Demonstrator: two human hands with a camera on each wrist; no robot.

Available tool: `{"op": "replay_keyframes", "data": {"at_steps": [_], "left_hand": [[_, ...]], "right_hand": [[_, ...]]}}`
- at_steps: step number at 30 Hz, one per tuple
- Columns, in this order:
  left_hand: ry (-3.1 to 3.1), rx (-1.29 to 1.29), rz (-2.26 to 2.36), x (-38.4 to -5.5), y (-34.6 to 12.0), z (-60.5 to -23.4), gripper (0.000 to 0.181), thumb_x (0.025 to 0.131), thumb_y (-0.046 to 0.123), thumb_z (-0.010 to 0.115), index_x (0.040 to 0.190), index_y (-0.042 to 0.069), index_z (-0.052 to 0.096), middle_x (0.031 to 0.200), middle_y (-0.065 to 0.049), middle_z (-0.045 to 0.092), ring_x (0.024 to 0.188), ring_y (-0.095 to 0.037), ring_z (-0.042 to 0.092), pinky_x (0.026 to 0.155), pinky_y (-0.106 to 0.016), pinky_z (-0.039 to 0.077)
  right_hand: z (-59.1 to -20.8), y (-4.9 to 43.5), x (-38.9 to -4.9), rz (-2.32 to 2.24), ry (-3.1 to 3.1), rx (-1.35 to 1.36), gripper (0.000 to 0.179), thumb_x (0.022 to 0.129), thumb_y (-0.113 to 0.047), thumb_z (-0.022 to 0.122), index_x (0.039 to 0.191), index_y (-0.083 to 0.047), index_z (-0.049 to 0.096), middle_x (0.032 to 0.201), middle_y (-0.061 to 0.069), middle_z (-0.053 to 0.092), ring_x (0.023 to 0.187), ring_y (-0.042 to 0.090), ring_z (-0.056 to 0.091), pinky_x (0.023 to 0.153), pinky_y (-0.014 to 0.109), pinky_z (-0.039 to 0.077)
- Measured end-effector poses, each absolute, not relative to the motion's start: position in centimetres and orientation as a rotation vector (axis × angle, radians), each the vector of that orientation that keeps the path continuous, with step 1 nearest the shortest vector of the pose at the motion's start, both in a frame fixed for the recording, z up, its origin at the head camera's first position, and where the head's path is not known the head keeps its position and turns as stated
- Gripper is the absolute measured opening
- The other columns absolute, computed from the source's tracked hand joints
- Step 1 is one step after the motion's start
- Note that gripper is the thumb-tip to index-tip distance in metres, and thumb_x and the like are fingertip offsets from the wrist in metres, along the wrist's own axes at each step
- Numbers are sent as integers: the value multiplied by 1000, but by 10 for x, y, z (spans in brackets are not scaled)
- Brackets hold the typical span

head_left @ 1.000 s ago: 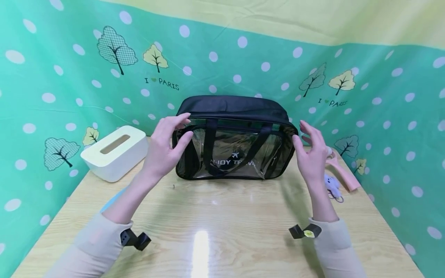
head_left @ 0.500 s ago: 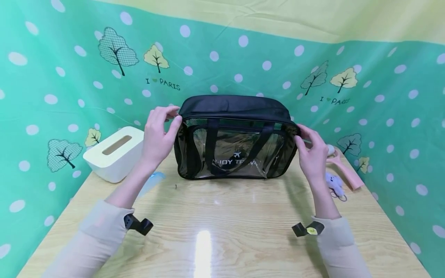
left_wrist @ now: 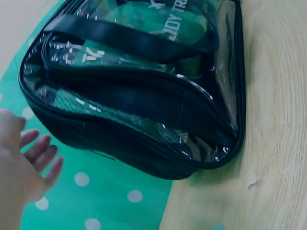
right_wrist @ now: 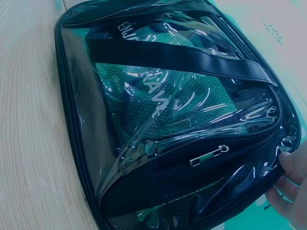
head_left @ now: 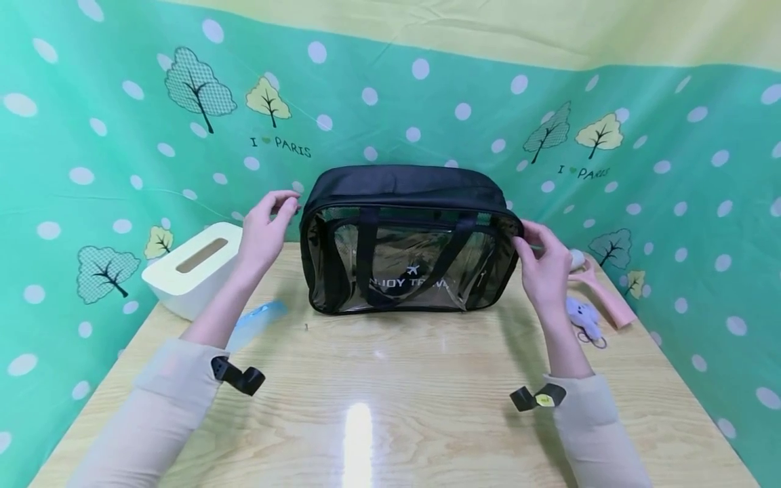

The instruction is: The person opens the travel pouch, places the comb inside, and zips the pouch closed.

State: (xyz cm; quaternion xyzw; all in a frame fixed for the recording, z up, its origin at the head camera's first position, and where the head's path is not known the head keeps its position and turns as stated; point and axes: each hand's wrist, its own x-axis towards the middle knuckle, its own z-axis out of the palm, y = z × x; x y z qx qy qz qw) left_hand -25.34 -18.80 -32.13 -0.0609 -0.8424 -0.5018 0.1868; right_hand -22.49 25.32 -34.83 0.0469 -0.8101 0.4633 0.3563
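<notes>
A green, dotted cloth (head_left: 427, 135) printed with trees is hanging behind and beside a wood-grain tabletop (head_left: 439, 379). Near the tabletop's far side, the black-edged, see-through bag (head_left: 405, 261) is standing upright, its dark straps (head_left: 368, 251) hanging down over the lettered front panel. A white box (head_left: 195, 274) with a slotted, cream lid is sitting to the bag's left. The right hand (head_left: 546, 264) is pinching the bag's upper right corner between thumb and fingers. The left hand (head_left: 262, 234) is hovering just beside the upper left corner, apart from it, its fingers loosely bent and holding nothing. Beyond the right wrist, a pink handled item (head_left: 610, 301) is lying near a lilac plush keyring (head_left: 584, 317). A pale blue, flat item (head_left: 256, 322) is lying partly behind the left forearm. In the right wrist view, a metal zip pull (right_wrist: 210, 155) is showing on the bag.
</notes>
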Motion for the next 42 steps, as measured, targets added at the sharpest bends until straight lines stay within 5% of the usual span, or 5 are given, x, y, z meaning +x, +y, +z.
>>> {"op": "replay_keyframes", "data": {"at_steps": [7,15,23,30,42], "left_hand": [[-2532,-114,-1714,-268,-200,-337,53,111,39,41,150,5,48,142,-16,53,119,-18,57,112,-45,49],[-2555,-127,-1876,-273,-201,-349,51,112,41,36,143,3,51,118,6,57,99,1,62,90,-20,57],[-2627,-121,-1932,-274,-200,-356,47,113,39,29,138,6,52,96,16,60,89,0,62,83,-19,55],[-2671,-106,-2014,-276,-202,-363,48,112,49,25,84,16,47,69,8,49,65,-8,52,69,-24,52],[-2568,-69,-2032,-278,-201,-368,43,109,33,40,69,19,49,63,9,45,58,-9,43,62,-24,42]], "right_hand": [[-350,255,-226,1228,-2072,138,26,98,-9,68,123,-4,73,112,20,74,92,-9,62,79,7,51],[-350,255,-228,1225,-2080,145,26,99,-12,68,124,-8,73,112,19,74,92,-11,62,79,7,50],[-350,256,-228,1228,-2082,151,25,99,-12,68,124,-7,73,112,19,74,92,-11,62,79,8,50],[-350,255,-226,1216,-2103,131,26,99,-11,68,124,-5,73,112,19,74,91,-13,61,80,7,50],[-350,256,-228,1225,-2102,130,26,99,-11,68,124,-4,72,112,20,73,91,-12,62,80,7,50]]}}
